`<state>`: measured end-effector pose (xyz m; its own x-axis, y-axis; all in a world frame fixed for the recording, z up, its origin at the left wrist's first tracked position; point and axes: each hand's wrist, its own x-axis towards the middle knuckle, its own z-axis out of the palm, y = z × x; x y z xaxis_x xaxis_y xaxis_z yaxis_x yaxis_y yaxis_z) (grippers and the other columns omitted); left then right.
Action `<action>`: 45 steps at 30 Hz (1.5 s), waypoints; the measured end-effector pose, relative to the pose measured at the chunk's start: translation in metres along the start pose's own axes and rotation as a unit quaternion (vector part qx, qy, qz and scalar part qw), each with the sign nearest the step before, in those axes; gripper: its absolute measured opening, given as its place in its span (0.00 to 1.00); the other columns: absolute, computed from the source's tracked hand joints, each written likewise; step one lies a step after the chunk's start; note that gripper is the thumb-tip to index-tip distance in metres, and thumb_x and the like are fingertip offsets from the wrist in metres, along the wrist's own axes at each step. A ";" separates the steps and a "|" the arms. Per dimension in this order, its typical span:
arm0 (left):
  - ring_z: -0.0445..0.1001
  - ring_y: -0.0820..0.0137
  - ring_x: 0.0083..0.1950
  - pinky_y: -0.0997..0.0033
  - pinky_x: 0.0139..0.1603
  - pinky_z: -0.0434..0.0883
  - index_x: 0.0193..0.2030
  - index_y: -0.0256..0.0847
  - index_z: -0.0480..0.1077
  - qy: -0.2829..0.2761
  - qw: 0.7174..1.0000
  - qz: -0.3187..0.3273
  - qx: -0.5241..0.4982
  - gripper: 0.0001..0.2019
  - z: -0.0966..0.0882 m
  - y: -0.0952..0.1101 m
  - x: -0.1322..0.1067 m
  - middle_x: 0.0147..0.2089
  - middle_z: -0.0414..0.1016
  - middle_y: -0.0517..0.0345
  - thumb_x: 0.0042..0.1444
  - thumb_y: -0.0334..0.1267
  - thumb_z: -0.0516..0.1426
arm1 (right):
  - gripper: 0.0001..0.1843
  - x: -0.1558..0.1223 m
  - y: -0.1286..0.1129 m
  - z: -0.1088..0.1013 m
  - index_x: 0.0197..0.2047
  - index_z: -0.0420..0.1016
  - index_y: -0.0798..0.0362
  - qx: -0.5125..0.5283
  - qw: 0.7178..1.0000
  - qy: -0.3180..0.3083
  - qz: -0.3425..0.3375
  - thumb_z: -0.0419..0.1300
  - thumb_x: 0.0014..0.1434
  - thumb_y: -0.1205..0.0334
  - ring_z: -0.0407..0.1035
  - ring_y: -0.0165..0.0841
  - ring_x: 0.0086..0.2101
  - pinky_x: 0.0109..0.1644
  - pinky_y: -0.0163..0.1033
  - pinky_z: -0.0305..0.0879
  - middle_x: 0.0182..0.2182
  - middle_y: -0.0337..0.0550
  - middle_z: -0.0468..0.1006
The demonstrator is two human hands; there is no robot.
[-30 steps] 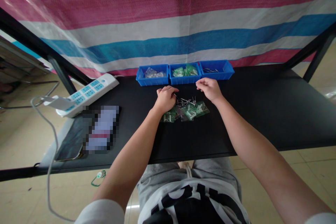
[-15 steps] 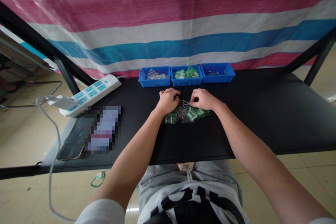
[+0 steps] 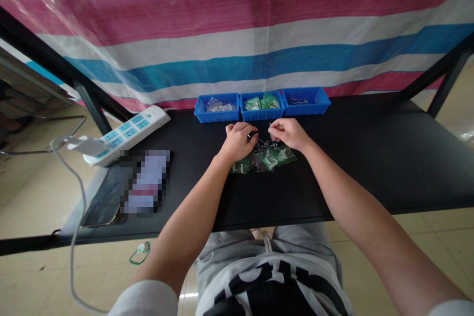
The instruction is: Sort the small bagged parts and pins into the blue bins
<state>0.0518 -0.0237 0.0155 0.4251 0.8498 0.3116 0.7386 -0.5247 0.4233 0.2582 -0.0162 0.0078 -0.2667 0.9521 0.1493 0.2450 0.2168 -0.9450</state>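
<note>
Between finger and thumb, my right hand (image 3: 289,132) pinches a thin silver metal pin, possibly a screw, which stands nearly upright at the fingertips. My left hand (image 3: 239,141) is closed, with something small, dark and shiny at its fingers that I cannot make out. A loose heap of similar silver metal pins (image 3: 262,145) lies between and just below both hands. Closer to me are clear and green small plastic bags (image 3: 272,159) with pale slim pieces inside. One more green bag (image 3: 241,166) is partly under my left wrist.
Three blue bins line the back: one with clear bags (image 3: 217,117), one with green bags (image 3: 262,115), one with a few metal pins (image 3: 306,109). A white power strip (image 3: 128,133), its cable and a blurred phone-like object (image 3: 148,180) lie at left on the black table (image 3: 370,158).
My right hand has risen slightly away from the heap, and a thin metal pin now shows upright in its fingertips. My left hand has shifted slightly right.
</note>
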 end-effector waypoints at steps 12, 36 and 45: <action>0.73 0.67 0.48 0.61 0.55 0.57 0.42 0.41 0.73 -0.013 0.997 0.075 -0.027 0.15 0.000 0.004 -0.002 0.44 0.79 0.56 0.68 0.42 0.46 | 0.16 -0.003 -0.010 0.011 0.32 0.79 0.56 0.069 0.998 0.001 -0.013 0.68 0.48 0.51 0.70 0.31 0.22 0.23 0.34 0.60 0.24 0.44 0.80; 0.75 0.66 0.44 0.63 0.54 0.62 0.42 0.39 0.72 0.017 0.998 0.039 -0.055 0.12 0.005 -0.002 0.001 0.40 0.79 0.54 0.66 0.40 0.49 | 0.16 0.002 -0.004 0.009 0.31 0.78 0.56 0.038 0.998 0.047 -0.021 0.68 0.48 0.50 0.68 0.30 0.23 0.28 0.36 0.65 0.25 0.44 0.79; 0.76 0.65 0.46 0.62 0.54 0.62 0.47 0.39 0.71 0.048 0.997 0.026 -0.054 0.10 0.007 -0.006 0.002 0.43 0.78 0.54 0.62 0.40 0.55 | 0.11 0.001 -0.007 0.004 0.25 0.77 0.55 0.019 0.996 0.090 -0.021 0.65 0.48 0.55 0.66 0.29 0.21 0.26 0.36 0.63 0.22 0.42 0.77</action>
<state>0.0521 -0.0183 0.0076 0.4057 0.8151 0.4134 0.6534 -0.5750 0.4924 0.2526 -0.0173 0.0139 -0.1043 0.9663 0.2355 0.2016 0.2524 -0.9464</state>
